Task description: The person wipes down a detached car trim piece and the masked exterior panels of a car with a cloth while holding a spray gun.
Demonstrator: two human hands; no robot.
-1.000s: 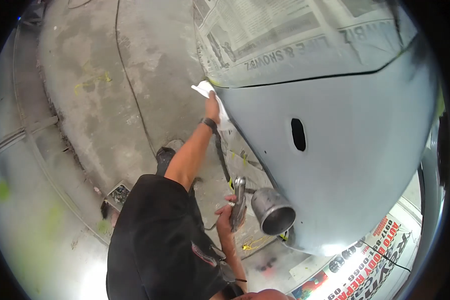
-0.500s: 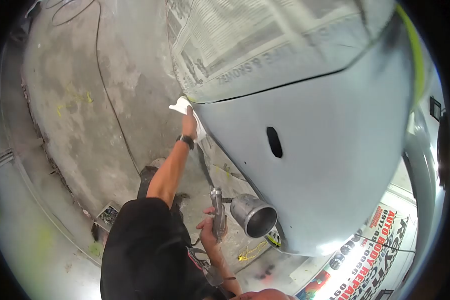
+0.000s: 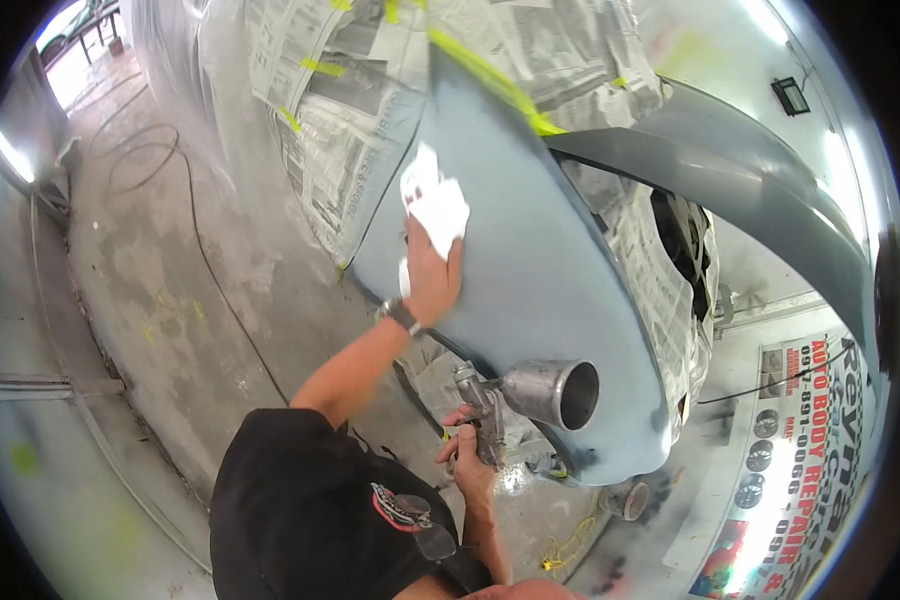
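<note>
A white cloth (image 3: 439,212) lies against the grey car body panel (image 3: 545,265), with my left hand (image 3: 432,277) holding it there. The fingers are partly covered by the cloth, and a dark watch is on that wrist. My right hand (image 3: 467,450) grips a metal spray gun (image 3: 485,415) by its handle, low and close to the panel's lower edge. The gun's silver cup (image 3: 560,393) points to the right, and its open round end shows dark inside. Part of the panel is hidden behind the cloth and my left hand.
Newspaper masking (image 3: 340,150) with yellow-green tape (image 3: 490,80) borders the panel. A grey curved body part (image 3: 740,165) juts out at the right. A hose (image 3: 205,240) runs across the concrete floor (image 3: 150,260). A printed banner (image 3: 785,450) stands at lower right.
My left hand has carried the cloth from the panel's edge onto its face. The view has turned, bringing in more masking and the curved part. The spray gun remains in my right hand.
</note>
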